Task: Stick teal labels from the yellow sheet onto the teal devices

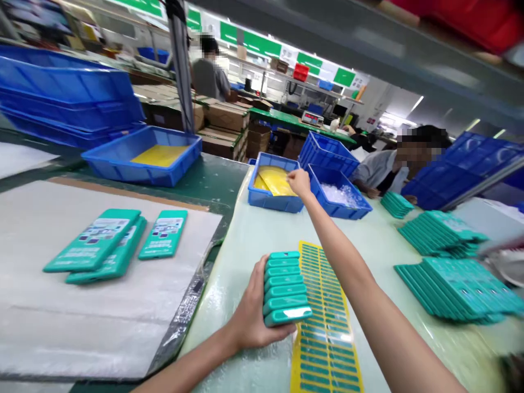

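Note:
My left hand (256, 314) is wrapped round a stack of slim teal packs (285, 289), held with their narrow ends towards me above the pale table. My right hand (300, 182) is stretched forward to the right edge of a blue bin (275, 203) holding yellow sheets (276, 179). Its fingers are pinched together by those sheets; what is between them, if anything, is too small to make out. Under my right forearm and beside the stack lies a yellow-framed sheet (323, 316) with rows of narrow teal strips.
A blue bin of clear plastic pieces (338, 194) stands on the right, before a seated person (380, 166). Teal packs lie in rows (458, 289) at right; several more packs (98, 240) lie on the left mat (135, 322). Another blue tray (139, 169) sits behind it. A metal post (180, 71) rises beyond.

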The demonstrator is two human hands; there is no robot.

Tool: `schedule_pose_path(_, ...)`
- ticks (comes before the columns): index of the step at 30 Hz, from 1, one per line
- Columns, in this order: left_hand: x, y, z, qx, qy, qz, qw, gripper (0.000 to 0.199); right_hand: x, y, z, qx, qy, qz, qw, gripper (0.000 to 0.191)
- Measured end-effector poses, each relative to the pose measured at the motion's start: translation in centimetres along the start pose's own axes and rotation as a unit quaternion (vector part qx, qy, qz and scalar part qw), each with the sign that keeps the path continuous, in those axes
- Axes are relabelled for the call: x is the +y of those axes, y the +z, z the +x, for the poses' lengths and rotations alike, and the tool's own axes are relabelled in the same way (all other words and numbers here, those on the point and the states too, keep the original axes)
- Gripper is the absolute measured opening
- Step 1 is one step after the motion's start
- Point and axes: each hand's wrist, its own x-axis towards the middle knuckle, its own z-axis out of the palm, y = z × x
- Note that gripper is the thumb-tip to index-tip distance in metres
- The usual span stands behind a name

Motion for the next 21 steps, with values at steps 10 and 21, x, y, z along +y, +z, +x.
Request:
schedule_pose_path(10,0.2,-0.8,1.1,0.021,0.033,0.057,0.998,0.139,5.1,-0.5,1.7,-0.039,0.009,-0.048,0.998,0.052)
schedule_pose_path(21,0.2,-1.1,1.2,0.010,0.033,0.065,0.997,0.138,5.9,-2.6,-2.1,0.053,0.007,0.011,0.999,0.066)
